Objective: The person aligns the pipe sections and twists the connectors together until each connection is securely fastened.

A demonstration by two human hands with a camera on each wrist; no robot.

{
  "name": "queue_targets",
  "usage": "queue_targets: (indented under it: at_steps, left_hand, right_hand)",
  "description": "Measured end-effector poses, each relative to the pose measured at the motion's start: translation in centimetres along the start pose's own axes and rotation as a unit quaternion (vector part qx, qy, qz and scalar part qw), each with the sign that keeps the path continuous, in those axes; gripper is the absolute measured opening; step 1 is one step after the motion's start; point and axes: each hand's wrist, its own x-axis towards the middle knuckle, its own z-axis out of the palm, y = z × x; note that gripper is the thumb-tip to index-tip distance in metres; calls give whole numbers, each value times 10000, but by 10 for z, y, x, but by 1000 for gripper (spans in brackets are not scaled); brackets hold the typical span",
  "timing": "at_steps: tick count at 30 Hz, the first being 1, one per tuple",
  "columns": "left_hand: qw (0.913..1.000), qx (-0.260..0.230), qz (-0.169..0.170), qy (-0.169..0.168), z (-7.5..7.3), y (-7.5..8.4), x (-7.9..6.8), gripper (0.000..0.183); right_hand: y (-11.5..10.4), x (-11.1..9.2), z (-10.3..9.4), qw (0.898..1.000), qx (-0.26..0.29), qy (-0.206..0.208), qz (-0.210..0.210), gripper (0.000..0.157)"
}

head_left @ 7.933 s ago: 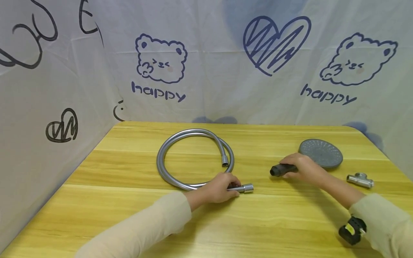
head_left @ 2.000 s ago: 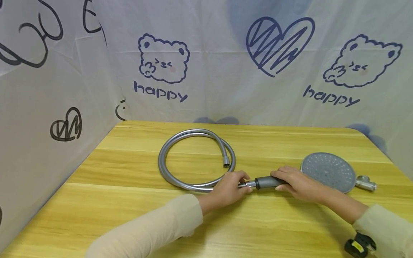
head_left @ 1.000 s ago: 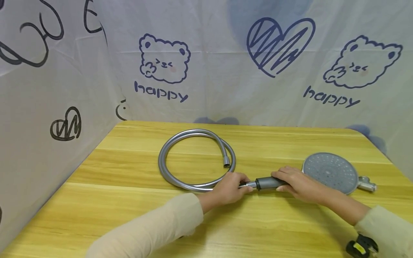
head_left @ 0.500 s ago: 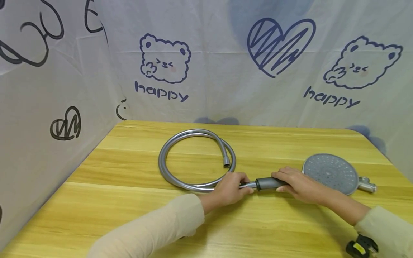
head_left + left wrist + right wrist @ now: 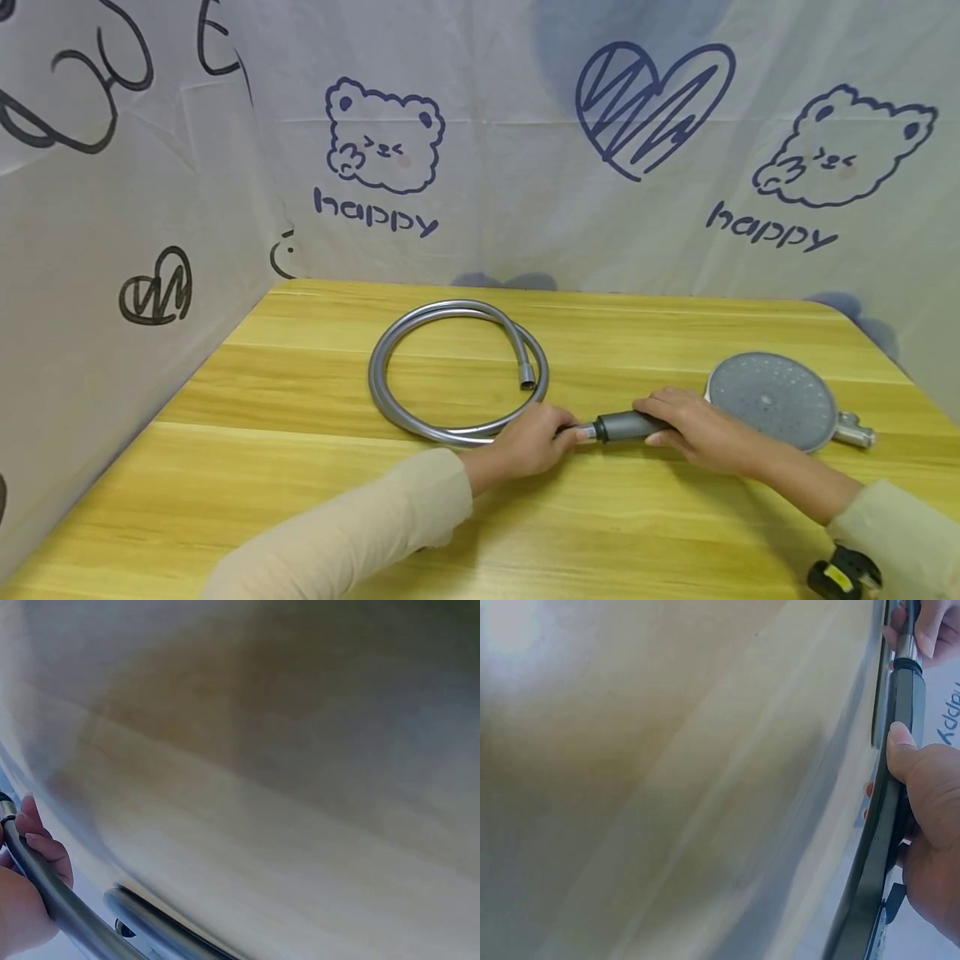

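Note:
A silver shower hose [image 5: 378, 367] lies coiled on the table, its free end pointing into the loop. My left hand [image 5: 534, 439] pinches the hose's other end at the chrome connector [image 5: 590, 432]. That connector meets the black-ringed end of a grey shower head handle [image 5: 626, 425]. Around the handle, nearer the spray face, my right hand [image 5: 693, 429] keeps its grip. The round grey spray face [image 5: 772, 400] is turned up, right of that hand. In the right wrist view the thumb lies along the handle [image 5: 906, 697], with the left fingers at the connector beyond.
A small chrome tee fitting [image 5: 853, 429] lies just behind the spray face's right edge, partly hidden. The wooden table [image 5: 300, 500] ends at a white cloth backdrop [image 5: 510, 200] with drawings. A black device [image 5: 843, 575] is strapped at the right wrist.
Since the oldest frame, the shower head has come left and its handle now meets the hose connector. Lately only the left fingers have shifted on the connector, and the spray face has tilted slightly.

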Motion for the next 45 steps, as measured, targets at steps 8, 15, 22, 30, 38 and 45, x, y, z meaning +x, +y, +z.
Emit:
queue_targets:
  at_steps: [8, 15, 22, 30, 38, 45]
  left_hand:
    - [9995, -196, -227, -40, -1, 0, 0, 23]
    - [9995, -160, -250, 80, -1, 0, 1, 22]
    - [9996, -72, -259, 133, 1, 1, 2, 21]
    - [9994, -83, -309, 100, 0, 3, 2, 22]
    - [9993, -150, -332, 108, 0, 3, 1, 24]
    - [9988, -324, -297, 204, 1, 3, 0, 22]
  right_hand:
    - [2, -1, -3, 9999, 103, -16, 72, 32]
    - [-1, 0, -5, 9991, 226, -285, 194, 32]
    - [-3, 2, -7, 9985, 283, -397, 254, 33]
    - [-2, 1, -1, 9985, 281, -379, 265, 33]
    - [-1, 1, -1, 9994, 237, -230, 99, 33]
    - [-6, 3, -6, 9979, 227, -515, 335, 33]
